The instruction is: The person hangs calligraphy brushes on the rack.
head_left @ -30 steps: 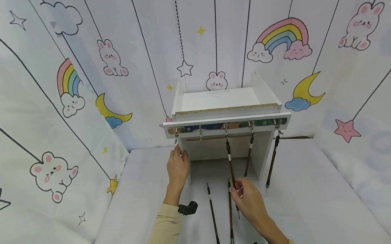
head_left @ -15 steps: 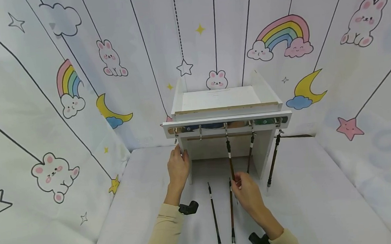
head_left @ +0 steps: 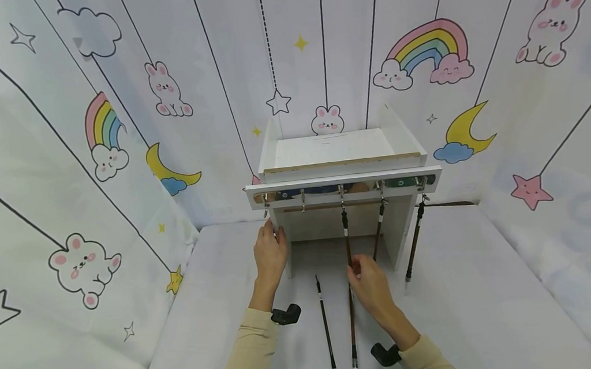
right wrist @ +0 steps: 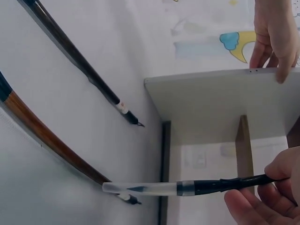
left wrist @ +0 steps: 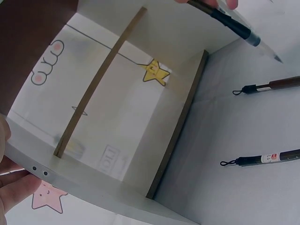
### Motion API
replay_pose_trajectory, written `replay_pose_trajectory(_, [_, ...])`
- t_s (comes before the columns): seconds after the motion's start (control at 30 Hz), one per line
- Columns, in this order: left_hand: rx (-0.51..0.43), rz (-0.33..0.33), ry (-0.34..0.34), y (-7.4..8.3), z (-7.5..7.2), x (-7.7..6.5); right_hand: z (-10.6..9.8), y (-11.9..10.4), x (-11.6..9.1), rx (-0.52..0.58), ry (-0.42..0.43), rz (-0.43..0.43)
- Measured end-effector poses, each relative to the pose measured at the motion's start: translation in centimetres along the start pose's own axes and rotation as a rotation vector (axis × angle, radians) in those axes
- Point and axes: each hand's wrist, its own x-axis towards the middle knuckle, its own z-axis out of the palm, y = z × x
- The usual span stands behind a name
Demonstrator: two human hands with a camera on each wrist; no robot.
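A white shelf rack stands on the white tabletop, with a row of metal hooks along its front rail. My left hand grips the front edge of its left side panel, thumb and fingers on opposite faces in the right wrist view. A dark brown calligraphy brush hangs from the middle hook, tip down. My right hand pinches that brush low on its handle. In the right wrist view, a clear cap covers its bristles. Two more brushes hang to the right.
Two brushes lie on the table before the rack: a black one and a brown one, loops toward the rack. Two hooks are at the rail's left. Patterned cloth encloses the back and sides.
My right hand has moved slightly up and away from me, still pinching the hanging brush, which now hangs straighter. My left hand keeps its hold on the side panel.
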Motion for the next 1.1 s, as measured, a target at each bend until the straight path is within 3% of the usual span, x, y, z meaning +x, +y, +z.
replay_pose_trajectory(0.8, [0.007,-0.015,0.001,-0.2,0.3,-0.2,1.2,0.5,1.3,0.038,-0.059,0.046])
replay_pose_trajectory(1.1, [0.021,-0.005,0.002,-0.2,0.2,0.0,1.3,0.2,1.7,0.036,-0.039,0.037])
